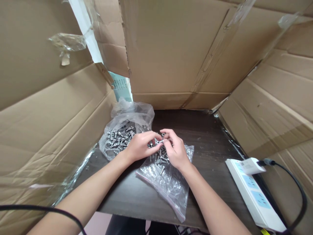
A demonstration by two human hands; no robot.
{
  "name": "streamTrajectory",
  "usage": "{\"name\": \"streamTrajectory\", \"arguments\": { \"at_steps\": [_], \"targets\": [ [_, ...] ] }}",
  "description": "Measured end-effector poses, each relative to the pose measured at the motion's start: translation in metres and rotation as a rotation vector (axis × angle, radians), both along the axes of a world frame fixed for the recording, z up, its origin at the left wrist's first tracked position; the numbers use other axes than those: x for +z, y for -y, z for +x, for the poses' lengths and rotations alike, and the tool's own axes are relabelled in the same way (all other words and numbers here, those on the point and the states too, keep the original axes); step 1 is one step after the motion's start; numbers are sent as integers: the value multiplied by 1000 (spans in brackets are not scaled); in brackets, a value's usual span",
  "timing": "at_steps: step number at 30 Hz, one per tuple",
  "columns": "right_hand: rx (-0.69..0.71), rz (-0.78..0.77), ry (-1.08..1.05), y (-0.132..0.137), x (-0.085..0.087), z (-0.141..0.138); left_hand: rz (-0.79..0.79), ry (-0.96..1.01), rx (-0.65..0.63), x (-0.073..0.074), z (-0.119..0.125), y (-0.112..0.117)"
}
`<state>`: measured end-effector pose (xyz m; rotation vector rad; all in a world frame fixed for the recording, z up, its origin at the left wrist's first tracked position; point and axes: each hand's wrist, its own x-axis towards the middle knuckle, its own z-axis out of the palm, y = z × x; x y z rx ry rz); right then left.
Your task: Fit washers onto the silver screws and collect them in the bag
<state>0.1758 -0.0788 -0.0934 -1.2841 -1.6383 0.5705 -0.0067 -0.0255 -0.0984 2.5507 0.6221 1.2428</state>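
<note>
My left hand (143,143) and my right hand (175,150) meet fingertip to fingertip over the middle of the dark table. A small metal bolt (161,141) shows between them, pinched in my right thumb and fingers. My left thumb and forefinger close in at its other end; what they grip is too small to make out. Beneath the hands, loose bolts (161,160) lie on a flat clear zip bag (168,186). Left of them, an open plastic bag (132,116) holds many metal bolts (119,138). Beyond my right fingers lies a small ring-shaped piece (163,134).
Cardboard walls (176,49) enclose the dark table (207,140) at the back and both sides. A white power strip (256,195) with a plugged-in adapter (249,165) lies at the right. A black cable (49,208) crosses the lower left.
</note>
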Motion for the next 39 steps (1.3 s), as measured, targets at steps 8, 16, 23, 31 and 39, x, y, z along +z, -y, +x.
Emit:
{"name": "streamTrajectory", "arguments": {
  "at_steps": [8, 16, 23, 31, 39],
  "targets": [
    [27, 13, -21, -2, -2, 0, 8, 14, -11, -1, 1, 0],
    [21, 11, -16, -1, -2, 1, 9, 17, -5, 0, 0, 0],
    [18, -1, -15, -1, -2, 1, 22, 19, -8, 0, 0, 0],
    [13, 10, -18, -1, -2, 1, 21, 22, -2, 0, -1, -1],
    [10, -4, -30, -3, -4, 0, 2, 18, -8, -5, -1, -5]
  ]
}}
